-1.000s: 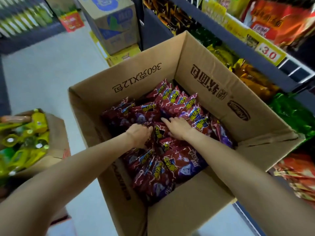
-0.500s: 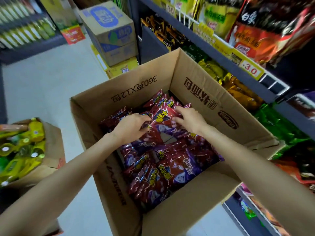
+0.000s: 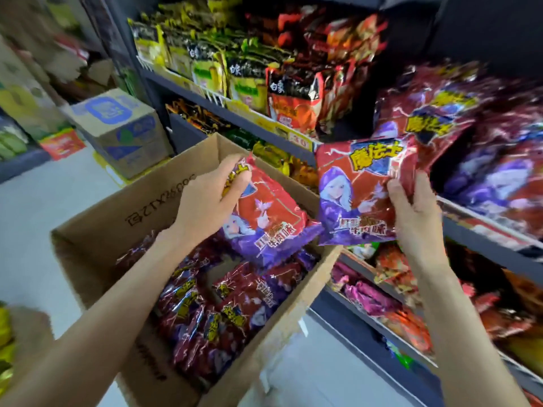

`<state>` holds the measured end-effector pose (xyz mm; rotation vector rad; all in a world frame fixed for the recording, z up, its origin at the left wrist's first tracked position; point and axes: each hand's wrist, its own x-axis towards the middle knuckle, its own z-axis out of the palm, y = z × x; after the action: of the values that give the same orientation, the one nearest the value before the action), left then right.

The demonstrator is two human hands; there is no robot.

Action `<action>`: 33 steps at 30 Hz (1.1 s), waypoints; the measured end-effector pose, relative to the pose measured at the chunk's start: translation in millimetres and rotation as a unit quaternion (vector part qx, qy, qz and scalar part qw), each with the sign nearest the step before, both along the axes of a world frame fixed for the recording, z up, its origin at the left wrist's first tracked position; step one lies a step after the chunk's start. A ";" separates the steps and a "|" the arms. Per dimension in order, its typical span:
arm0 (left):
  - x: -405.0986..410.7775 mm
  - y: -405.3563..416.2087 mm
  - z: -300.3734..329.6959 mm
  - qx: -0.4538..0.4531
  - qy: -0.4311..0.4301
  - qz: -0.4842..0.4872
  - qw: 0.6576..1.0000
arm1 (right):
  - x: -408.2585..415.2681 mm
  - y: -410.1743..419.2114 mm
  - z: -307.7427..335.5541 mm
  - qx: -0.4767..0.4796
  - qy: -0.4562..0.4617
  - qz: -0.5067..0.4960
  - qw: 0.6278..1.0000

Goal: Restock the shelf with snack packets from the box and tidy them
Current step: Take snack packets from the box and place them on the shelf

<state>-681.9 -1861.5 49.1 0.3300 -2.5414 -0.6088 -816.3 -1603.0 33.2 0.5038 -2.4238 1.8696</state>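
Shop aisle, stocked snack shelves [image 3: 293, 124], price tags [image 3: 296, 139]

One view only, head-worn, wide-angle, so no overlap with any second view. Looks forward and down from above the forearms. Open cardboard box [image 3: 88, 245] close below, centre to 7 o'clock. Shelf [image 3: 235, 113] runs from 12 round to 4 o'clock, seen obliquely and near. Floor [image 3: 44, 201] at 9 o'clock. Edges blurred, worst at 2 to 3 o'clock.

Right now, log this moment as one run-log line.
left hand: grips packet over box | right hand: grips second packet near shelf | more packets in box
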 end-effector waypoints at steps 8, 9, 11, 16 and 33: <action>-54.5 144.6 17.2 0.166 -0.114 -0.140 0.969 | -2.9 178.8 -2.3 -0.056 -0.030 -0.097 0.993; -60.3 164.8 16.1 0.184 -0.123 -0.175 0.959 | -1.9 204.0 -3.8 -0.062 -0.037 -0.111 0.991; -69.7 206.8 12.3 0.237 -0.148 -0.249 0.927 | 0.8 254.0 -5.1 -0.078 -0.051 -0.139 0.986; -89.9 306.9 3.6 0.255 -0.150 -0.318 0.901 | 12.2 364.1 11.4 -0.140 -0.079 -0.191 0.969; -172.2 484.4 74.0 -0.063 0.082 -0.288 0.952 | -93.3 491.8 -1.5 0.112 -0.013 -0.165 0.980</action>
<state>-854.0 -1377.1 123.1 -0.5075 -2.4865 -0.6407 -909.7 -1111.2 31.7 0.0720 -2.5562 1.4913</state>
